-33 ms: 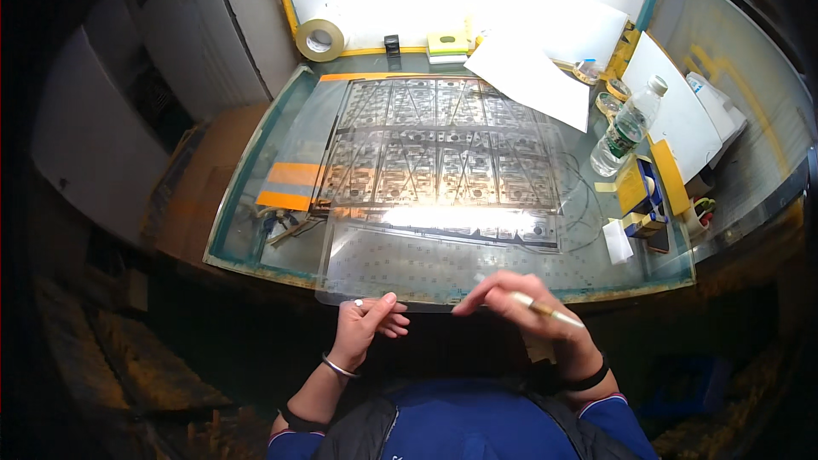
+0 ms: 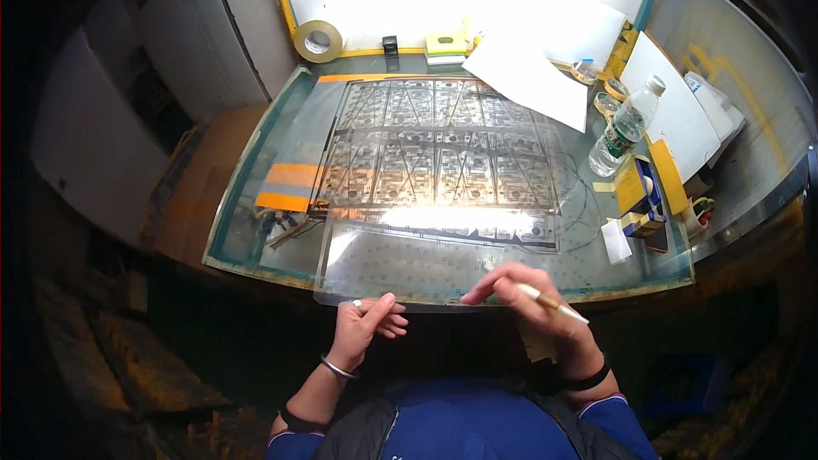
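Observation:
A clear film sheet (image 2: 375,268) with small printed marks lies over a dark patterned film (image 2: 409,149) on the glass table. At the sheet's near edge rests my left hand (image 2: 365,322), wearing a ring; its fingers are loosely curled, the thumb stands apart, and no held thing shows. My right hand (image 2: 537,302) hovers by the table's front edge to the right. It is closed on a slim white and gold pen-like tool (image 2: 551,303), whose light end points toward me on the right. The exact kind of tool is unclear.
A plastic bottle (image 2: 626,128), tape rolls (image 2: 607,102) and a yellow and blue box (image 2: 635,186) stand along the right side. White paper (image 2: 537,85) overlaps the film's far right. A large tape roll (image 2: 318,41) stands at the back left. Glare crosses the glass.
My right hand has shifted slightly to the right with the tool in it. My left hand stays nearly where it was.

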`<control>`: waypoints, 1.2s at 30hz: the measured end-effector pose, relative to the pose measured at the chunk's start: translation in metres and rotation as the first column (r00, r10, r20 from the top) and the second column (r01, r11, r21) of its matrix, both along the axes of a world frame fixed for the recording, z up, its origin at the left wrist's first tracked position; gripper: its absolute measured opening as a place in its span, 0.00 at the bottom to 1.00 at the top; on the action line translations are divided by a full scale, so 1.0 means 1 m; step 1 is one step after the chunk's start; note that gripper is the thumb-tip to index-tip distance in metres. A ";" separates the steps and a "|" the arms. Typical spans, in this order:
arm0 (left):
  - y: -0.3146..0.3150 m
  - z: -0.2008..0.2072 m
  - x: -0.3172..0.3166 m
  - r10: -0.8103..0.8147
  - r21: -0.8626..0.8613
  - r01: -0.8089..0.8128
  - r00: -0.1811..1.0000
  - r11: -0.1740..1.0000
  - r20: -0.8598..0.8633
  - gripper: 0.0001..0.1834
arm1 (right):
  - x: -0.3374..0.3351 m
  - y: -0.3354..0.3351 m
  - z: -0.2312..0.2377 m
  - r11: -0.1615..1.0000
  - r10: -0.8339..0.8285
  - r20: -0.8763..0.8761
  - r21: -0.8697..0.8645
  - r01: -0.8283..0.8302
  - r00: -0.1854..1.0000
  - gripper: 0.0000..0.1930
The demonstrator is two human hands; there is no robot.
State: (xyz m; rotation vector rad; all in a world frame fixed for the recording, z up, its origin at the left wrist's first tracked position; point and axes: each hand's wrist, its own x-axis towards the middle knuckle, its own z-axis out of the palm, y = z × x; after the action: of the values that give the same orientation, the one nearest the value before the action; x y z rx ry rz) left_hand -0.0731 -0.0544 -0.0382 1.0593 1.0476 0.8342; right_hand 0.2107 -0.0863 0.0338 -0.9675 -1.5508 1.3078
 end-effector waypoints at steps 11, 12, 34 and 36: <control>0.000 0.000 0.005 -0.017 0.018 0.017 1.000 1.000 -0.010 0.20 | 0.000 0.024 -0.024 0.906 -0.185 0.454 0.422 -0.028 0.871 0.10; 0.000 -0.001 0.004 -0.017 0.009 0.017 1.000 1.000 -0.009 0.20 | -0.006 0.019 -0.015 0.931 0.014 0.391 0.330 -0.155 0.920 0.10; 0.026 0.041 0.025 0.441 0.735 0.558 0.588 0.386 -0.678 0.20 | 0.008 0.036 -0.037 0.879 -0.463 0.081 -0.086 0.469 0.882 0.10; 0.024 0.040 0.024 0.406 0.745 0.528 0.626 0.407 -0.665 0.18 | 0.010 0.036 -0.042 0.886 -0.455 0.089 -0.056 0.461 0.886 0.09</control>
State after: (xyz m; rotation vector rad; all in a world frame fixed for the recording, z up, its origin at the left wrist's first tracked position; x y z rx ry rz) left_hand -0.0495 -0.0305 0.0015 2.6770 1.2164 0.8823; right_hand 0.2209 -0.0503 -0.0086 -1.3489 -1.2262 1.0044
